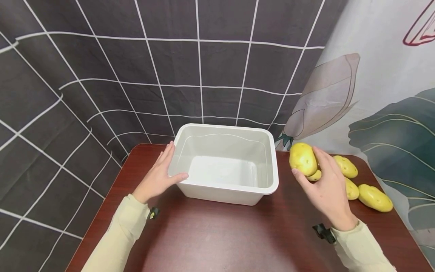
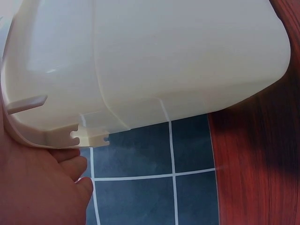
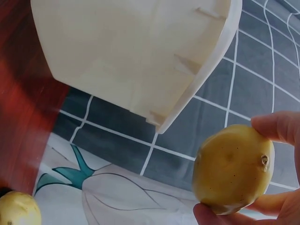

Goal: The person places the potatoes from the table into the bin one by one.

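Observation:
A white plastic bin [image 1: 221, 193] stands on the brown table, its inside bare in the head view. My left hand [image 1: 159, 173] rests against the bin's left rim, thumb laid over the front corner and the other fingers extended along the side. In the left wrist view, the left hand [image 2: 42, 183] touches the bin's rim from outside. To the right of the bin, my right hand [image 1: 327, 185] holds a yellow potato [image 1: 303, 158] above the table. The right wrist view shows this potato [image 3: 233, 168] pinched between thumb and fingers, apart from the bin [image 3: 126, 51].
Several more potatoes lie on the table's right side beyond and beside the right hand, one potato [image 1: 375, 198] nearest the right edge. A dark gridded curtain [image 1: 224, 64] hangs behind the table [image 1: 204, 238]. A patterned white cloth [image 1: 384, 87] hangs at the right.

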The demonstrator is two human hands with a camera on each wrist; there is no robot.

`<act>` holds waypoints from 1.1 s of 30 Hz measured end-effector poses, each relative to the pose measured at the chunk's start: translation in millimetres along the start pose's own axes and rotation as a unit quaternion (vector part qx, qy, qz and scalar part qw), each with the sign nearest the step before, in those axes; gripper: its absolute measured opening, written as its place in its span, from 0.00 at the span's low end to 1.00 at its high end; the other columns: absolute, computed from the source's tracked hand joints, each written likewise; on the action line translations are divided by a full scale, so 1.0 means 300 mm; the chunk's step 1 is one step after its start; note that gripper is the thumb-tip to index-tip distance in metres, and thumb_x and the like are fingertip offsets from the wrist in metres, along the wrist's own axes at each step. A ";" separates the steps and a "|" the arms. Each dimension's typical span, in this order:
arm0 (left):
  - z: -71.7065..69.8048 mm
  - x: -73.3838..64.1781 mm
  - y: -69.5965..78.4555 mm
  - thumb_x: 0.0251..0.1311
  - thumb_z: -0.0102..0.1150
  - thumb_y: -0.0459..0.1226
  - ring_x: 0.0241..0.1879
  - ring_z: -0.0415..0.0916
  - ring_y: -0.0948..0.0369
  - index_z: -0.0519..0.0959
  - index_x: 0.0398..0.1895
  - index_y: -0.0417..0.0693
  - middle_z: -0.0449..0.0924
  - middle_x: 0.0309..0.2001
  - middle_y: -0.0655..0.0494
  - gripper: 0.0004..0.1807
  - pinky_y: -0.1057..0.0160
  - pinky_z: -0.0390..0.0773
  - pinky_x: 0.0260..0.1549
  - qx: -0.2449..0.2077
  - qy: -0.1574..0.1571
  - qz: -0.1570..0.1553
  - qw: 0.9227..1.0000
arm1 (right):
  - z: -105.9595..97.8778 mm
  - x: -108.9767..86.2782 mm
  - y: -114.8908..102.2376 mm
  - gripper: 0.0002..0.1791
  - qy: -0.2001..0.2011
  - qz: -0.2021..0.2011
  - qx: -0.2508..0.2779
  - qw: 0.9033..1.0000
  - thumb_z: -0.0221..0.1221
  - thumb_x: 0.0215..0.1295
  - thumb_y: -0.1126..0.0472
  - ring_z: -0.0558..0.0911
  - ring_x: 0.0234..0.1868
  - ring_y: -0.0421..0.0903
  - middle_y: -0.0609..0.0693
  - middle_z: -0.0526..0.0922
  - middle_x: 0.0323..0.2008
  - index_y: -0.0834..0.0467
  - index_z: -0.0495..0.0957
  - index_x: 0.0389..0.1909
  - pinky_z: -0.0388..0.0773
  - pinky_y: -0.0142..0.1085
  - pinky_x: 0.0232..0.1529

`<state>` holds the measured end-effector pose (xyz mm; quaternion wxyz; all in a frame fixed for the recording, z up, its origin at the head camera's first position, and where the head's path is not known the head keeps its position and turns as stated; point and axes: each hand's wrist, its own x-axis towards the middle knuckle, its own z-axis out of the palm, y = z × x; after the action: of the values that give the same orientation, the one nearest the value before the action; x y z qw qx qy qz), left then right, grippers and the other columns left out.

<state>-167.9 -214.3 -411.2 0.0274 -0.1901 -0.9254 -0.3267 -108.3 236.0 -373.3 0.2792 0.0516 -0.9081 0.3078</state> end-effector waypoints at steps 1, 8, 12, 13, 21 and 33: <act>0.000 0.000 0.000 0.60 0.67 0.56 0.80 0.36 0.51 0.44 0.80 0.39 0.37 0.81 0.48 0.58 0.46 0.41 0.75 0.000 0.000 0.000 1.000 | 0.000 0.001 -0.003 0.42 0.000 -0.001 0.001 1.000 0.71 0.55 0.57 0.71 0.63 0.65 0.66 0.73 0.65 0.64 0.68 0.70 0.65 0.62 0.60; -0.002 -0.001 0.004 0.59 0.67 0.56 0.80 0.36 0.52 0.44 0.80 0.38 0.37 0.81 0.49 0.59 0.48 0.41 0.75 0.000 -0.002 0.002 1.000 | 0.009 0.005 -0.021 0.42 0.006 -0.014 0.012 1.000 0.72 0.53 0.58 0.71 0.63 0.63 0.65 0.74 0.63 0.64 0.70 0.69 0.67 0.60 0.59; -0.003 0.000 0.004 0.59 0.67 0.57 0.80 0.36 0.52 0.44 0.80 0.38 0.37 0.81 0.48 0.59 0.48 0.41 0.75 -0.001 -0.003 0.002 1.000 | 0.015 0.007 -0.031 0.42 0.003 -0.023 0.022 0.999 0.72 0.52 0.58 0.71 0.62 0.64 0.65 0.74 0.63 0.65 0.70 0.69 0.67 0.61 0.58; -0.003 0.000 0.003 0.59 0.67 0.57 0.80 0.36 0.52 0.44 0.80 0.38 0.37 0.81 0.47 0.59 0.48 0.41 0.75 -0.001 -0.003 0.002 1.000 | 0.016 0.008 -0.034 0.42 0.002 -0.024 0.023 0.999 0.72 0.52 0.58 0.71 0.62 0.64 0.65 0.74 0.64 0.64 0.70 0.69 0.67 0.61 0.58; -0.002 0.001 0.007 0.59 0.68 0.56 0.80 0.36 0.51 0.43 0.80 0.38 0.36 0.81 0.49 0.59 0.48 0.40 0.75 -0.001 -0.003 0.000 1.000 | 0.018 0.002 -0.062 0.42 -0.020 -0.023 0.027 0.999 0.73 0.53 0.58 0.70 0.65 0.61 0.61 0.73 0.66 0.60 0.70 0.70 0.67 0.61 0.59; 0.002 0.002 0.002 0.60 0.67 0.56 0.80 0.35 0.51 0.43 0.80 0.38 0.36 0.81 0.48 0.58 0.48 0.40 0.75 0.000 -0.004 -0.001 1.000 | 0.025 0.007 -0.088 0.40 -0.023 -0.045 0.028 0.998 0.72 0.53 0.58 0.70 0.64 0.58 0.58 0.74 0.64 0.59 0.71 0.69 0.68 0.57 0.57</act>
<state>-168.2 -213.4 -411.3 0.0238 -0.1904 -0.9257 -0.3259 -106.7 210.6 -363.1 0.2704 0.1074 -0.9020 0.3189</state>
